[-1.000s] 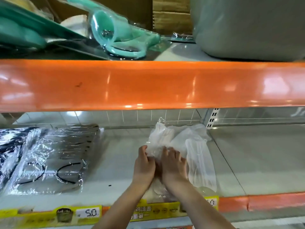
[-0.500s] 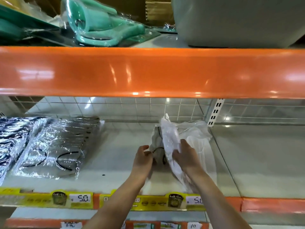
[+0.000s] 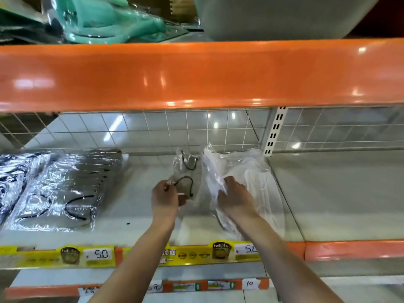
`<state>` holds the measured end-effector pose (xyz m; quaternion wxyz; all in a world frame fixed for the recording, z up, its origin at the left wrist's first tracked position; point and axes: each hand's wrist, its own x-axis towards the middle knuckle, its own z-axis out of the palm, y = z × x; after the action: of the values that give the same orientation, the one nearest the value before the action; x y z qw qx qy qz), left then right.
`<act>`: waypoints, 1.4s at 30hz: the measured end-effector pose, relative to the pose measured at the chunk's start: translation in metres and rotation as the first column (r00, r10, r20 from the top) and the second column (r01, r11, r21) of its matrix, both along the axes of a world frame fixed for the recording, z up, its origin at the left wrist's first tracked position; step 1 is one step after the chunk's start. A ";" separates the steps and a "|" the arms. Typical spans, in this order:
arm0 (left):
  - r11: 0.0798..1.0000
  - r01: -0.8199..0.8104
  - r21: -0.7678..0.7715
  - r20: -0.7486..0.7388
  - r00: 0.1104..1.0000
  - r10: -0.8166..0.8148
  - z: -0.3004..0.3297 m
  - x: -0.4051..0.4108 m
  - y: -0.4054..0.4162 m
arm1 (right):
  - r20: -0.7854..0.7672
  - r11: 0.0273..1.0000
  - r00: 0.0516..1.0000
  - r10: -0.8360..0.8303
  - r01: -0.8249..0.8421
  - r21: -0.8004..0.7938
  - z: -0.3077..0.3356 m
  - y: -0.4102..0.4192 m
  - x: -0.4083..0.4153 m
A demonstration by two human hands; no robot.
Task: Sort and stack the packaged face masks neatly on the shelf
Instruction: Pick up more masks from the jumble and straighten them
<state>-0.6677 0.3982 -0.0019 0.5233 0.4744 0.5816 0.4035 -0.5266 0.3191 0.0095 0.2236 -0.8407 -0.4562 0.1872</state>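
On the white shelf (image 3: 328,204), my left hand (image 3: 165,199) pinches the near edge of a clear pack holding a grey mask with black ear loops (image 3: 187,171). My right hand (image 3: 235,197) grips a clear pack of white masks (image 3: 213,171) and tilts it up on its edge. More white mask packs (image 3: 262,184) lie flat just to the right of it. A stack of grey mask packs (image 3: 65,189) lies on the shelf's left part, with a dark patterned pack stack (image 3: 13,176) beyond it at the left edge.
An orange shelf beam (image 3: 196,75) hangs overhead, carrying wrapped teal plastic goods (image 3: 113,20) and a grey tub (image 3: 273,16). A wire grid (image 3: 175,130) and a slotted upright (image 3: 274,130) close the back. Yellow price strips (image 3: 98,254) line the front edge.
The two hands have drawn apart: the left now holds the grey mask pack separately, the right has lifted the white pack onto its edge. The camera has tilted down.
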 end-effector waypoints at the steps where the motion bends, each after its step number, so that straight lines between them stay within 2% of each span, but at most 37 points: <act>1: 0.998 -0.065 0.007 0.055 0.996 0.064 0.003 -0.005 0.002 | 0.049 1.000 0.999 0.013 -0.011 -0.027 -0.001 0.002 -0.003; 3: 0.989 -0.148 0.010 0.158 0.977 0.145 0.009 -0.016 0.003 | 0.107 0.996 0.993 0.044 -0.035 -0.085 -0.004 0.004 -0.011; 6: 0.983 -0.181 -0.005 0.317 0.932 0.174 0.016 -0.025 -0.002 | 0.091 0.975 0.987 0.132 -0.112 -0.193 -0.015 0.007 -0.030; 8: 0.984 -0.174 -0.036 0.393 0.903 0.174 0.017 -0.028 -0.007 | 0.105 0.971 0.978 0.182 -0.162 -0.177 -0.022 0.008 -0.046; 10: 0.988 -0.135 -0.072 0.447 0.882 0.153 0.019 -0.031 -0.012 | 0.129 0.983 0.975 0.182 -0.185 0.012 -0.025 0.011 -0.058; 11: 0.990 -0.106 -0.090 0.484 0.864 0.137 0.021 -0.032 -0.015 | 0.094 0.973 0.980 0.173 -0.185 0.140 -0.024 0.012 -0.063; 14: 0.996 -0.004 -0.092 0.591 0.805 0.058 0.024 -0.036 -0.020 | -0.252 0.906 0.946 0.203 -0.084 0.414 -0.018 0.017 -0.073; 16: 0.997 0.047 -0.055 0.604 0.797 -0.005 0.023 -0.039 -0.022 | -0.494 0.854 0.842 0.214 0.084 0.513 -0.012 0.021 -0.078; 17: 0.997 0.060 -0.043 0.597 0.802 -0.023 0.021 -0.041 -0.022 | -0.626 0.830 0.746 0.224 0.190 0.524 -0.007 0.023 -0.079; 18: 0.997 0.065 -0.030 0.575 0.817 -0.036 0.018 -0.043 -0.021 | -0.721 0.819 0.652 0.232 0.270 0.507 -0.001 0.024 -0.082; 19: 0.998 0.066 -0.017 0.535 0.844 -0.047 0.016 -0.045 -0.021 | -0.750 0.811 0.615 0.241 0.297 0.504 0.000 0.026 -0.083; 22: 0.995 0.102 0.014 0.394 0.914 -0.099 0.010 -0.055 -0.021 | -0.588 0.841 0.793 0.160 0.202 0.501 -0.003 0.032 -0.086; 23: 0.994 0.110 0.022 0.368 0.923 -0.111 0.010 -0.060 -0.020 | -0.570 0.848 0.812 0.129 0.208 0.487 -0.004 0.034 -0.089; 25: 0.995 0.097 0.033 0.345 0.933 -0.103 0.009 -0.071 -0.016 | -0.619 0.861 0.774 0.134 0.219 0.459 -0.004 0.037 -0.095; 27: 0.999 0.043 0.032 0.360 0.931 -0.052 0.008 -0.088 -0.005 | -0.631 0.889 0.754 0.183 0.148 0.434 -0.007 0.041 -0.104; 28: 1.000 0.009 0.021 0.366 0.930 -0.016 0.007 -0.098 0.002 | -0.590 0.883 0.778 0.217 0.101 0.458 -0.011 0.044 -0.109; 30: 1.000 -0.018 -0.025 0.359 0.933 0.025 0.010 -0.120 0.018 | -0.413 0.846 0.878 0.243 0.016 0.532 -0.019 0.050 -0.116; 32: 0.998 0.028 -0.056 0.301 0.954 -0.010 0.015 -0.143 0.034 | -0.137 0.811 0.965 0.225 -0.108 0.575 -0.020 0.057 -0.122; 33: 0.996 0.077 -0.048 0.215 0.974 -0.065 0.017 -0.157 0.043 | 0.052 0.783 0.974 0.220 -0.208 0.586 -0.020 0.060 -0.125; 35: 0.977 0.211 -0.022 -0.046 0.976 -0.212 0.019 -0.183 0.059 | 0.427 0.719 0.883 0.194 -0.424 0.551 -0.021 0.068 -0.130; 37: 0.940 0.339 -0.027 -0.227 0.914 -0.337 0.024 -0.207 0.073 | 0.622 0.678 0.756 0.202 -0.567 0.468 -0.027 0.076 -0.140; 40: 0.870 0.486 -0.088 -0.377 0.792 -0.480 0.029 -0.239 0.092 | 0.675 0.641 0.700 0.231 -0.632 0.436 -0.038 0.086 -0.159; 42: 0.816 0.560 -0.141 -0.536 0.650 -0.539 0.029 -0.255 0.102 | 0.690 0.612 0.690 0.220 -0.648 0.453 -0.039 0.091 -0.175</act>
<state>-0.9227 0.5006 0.0276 0.4202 0.7332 0.5284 0.0819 -0.7013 0.4100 -0.0300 0.3061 -0.5705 -0.7356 -0.1991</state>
